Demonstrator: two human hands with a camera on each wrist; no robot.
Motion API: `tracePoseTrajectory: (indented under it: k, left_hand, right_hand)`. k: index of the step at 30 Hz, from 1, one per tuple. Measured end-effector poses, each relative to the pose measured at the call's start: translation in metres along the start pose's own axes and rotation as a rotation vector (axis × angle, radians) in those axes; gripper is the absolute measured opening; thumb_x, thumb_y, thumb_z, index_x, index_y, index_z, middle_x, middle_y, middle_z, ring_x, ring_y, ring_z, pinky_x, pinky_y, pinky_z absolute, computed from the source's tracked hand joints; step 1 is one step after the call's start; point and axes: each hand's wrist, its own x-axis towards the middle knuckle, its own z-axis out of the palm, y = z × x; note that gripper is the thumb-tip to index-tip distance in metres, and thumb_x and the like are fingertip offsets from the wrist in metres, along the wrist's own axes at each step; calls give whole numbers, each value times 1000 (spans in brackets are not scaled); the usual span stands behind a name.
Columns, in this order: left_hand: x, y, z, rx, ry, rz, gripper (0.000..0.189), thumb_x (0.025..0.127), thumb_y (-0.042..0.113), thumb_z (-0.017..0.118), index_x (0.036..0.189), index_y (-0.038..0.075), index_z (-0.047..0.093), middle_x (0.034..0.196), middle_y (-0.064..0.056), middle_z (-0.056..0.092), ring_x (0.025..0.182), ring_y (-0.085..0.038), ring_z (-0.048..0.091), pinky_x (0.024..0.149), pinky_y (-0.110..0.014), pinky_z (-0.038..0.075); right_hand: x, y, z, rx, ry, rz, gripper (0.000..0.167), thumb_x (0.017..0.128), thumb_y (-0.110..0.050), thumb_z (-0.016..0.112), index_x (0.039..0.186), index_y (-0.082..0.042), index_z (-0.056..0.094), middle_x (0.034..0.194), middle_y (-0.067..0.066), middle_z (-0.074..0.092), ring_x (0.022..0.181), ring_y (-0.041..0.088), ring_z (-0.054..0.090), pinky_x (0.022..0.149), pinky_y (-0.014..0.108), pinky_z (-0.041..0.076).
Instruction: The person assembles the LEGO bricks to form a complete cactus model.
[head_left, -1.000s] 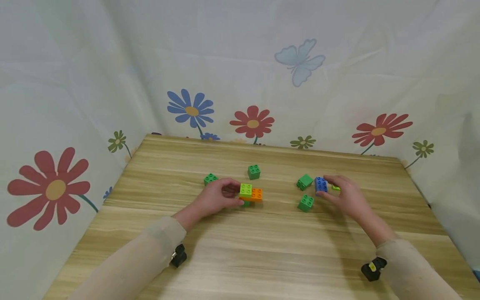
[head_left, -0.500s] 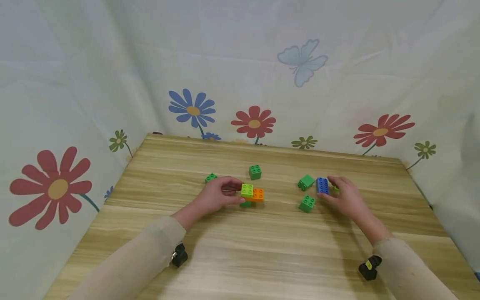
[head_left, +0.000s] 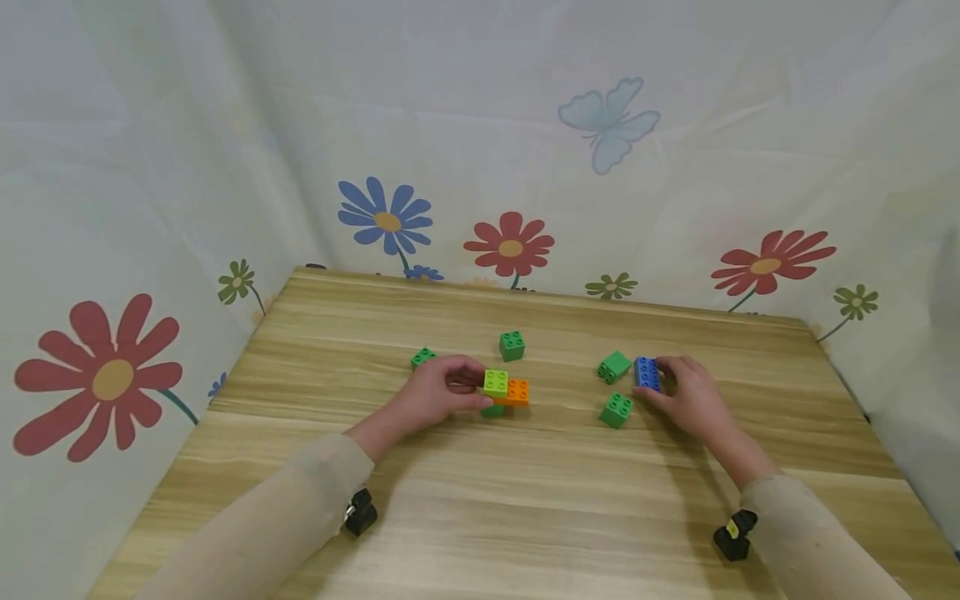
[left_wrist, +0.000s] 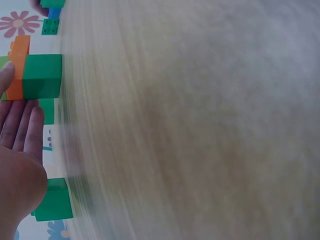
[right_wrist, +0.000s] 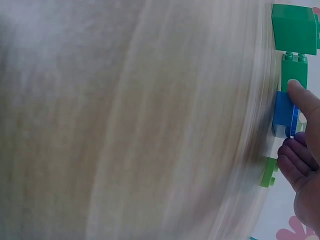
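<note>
My left hand (head_left: 438, 392) holds a small stack of toy building bricks between thumb and fingers. The stack has a lime brick (head_left: 496, 382) on top, an orange brick (head_left: 519, 392) in the middle, sticking out to the right, and a green brick (left_wrist: 42, 76) at the bottom. On the right side, my right hand (head_left: 693, 398) grips a blue brick (head_left: 646, 374), thumb at its near side and fingers at its far right. In the right wrist view the thumb lies against the blue brick (right_wrist: 283, 112), and a flat lime brick (right_wrist: 269, 172) sits beyond the fingers, hidden in the head view.
Two green bricks lie left of the blue one: a tipped brick (head_left: 614, 367) and an upright brick (head_left: 617, 410). Another green brick (head_left: 512, 345) stands behind the stack, and one more green brick (head_left: 423, 358) is partly behind my left hand. A flowered curtain (head_left: 450, 125) backs the wooden table (head_left: 480, 517).
My right hand has shifted slightly left and closed in around the blue brick, now covering the flat lime brick in the head view. The left hand keeps its hold on the stack.
</note>
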Motion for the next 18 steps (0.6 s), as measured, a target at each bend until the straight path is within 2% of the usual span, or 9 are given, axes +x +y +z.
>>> tracePoseTrajectory:
  k: [4,11,18]
  left_hand:
    - [0,0,0,4,3,-3,41,87,13,91,124,6,73,124,-7,75,115,-23,73,98,-34,62]
    - [0,0,1,-8,-1,-4,41,88,12,91,124,6,73,125,-8,75,115,-23,73,99,-34,62]
    - [1,-2,0,-17,1,0,41,88,12,90,125,6,73,126,-9,74,116,-24,72,99,-35,61]
  right_hand:
    - [0,0,0,-6,5,-16,62,97,-27,83,139,11,58,132,33,63,121,48,60,106,66,50]
    - [-2,6,0,8,-4,-80,54,98,-17,81,138,12,61,128,33,66,114,48,66,97,65,56]
    - [-6,10,-6,42,-39,-129,48,98,-6,77,140,10,61,131,33,66,116,49,68,99,65,55]
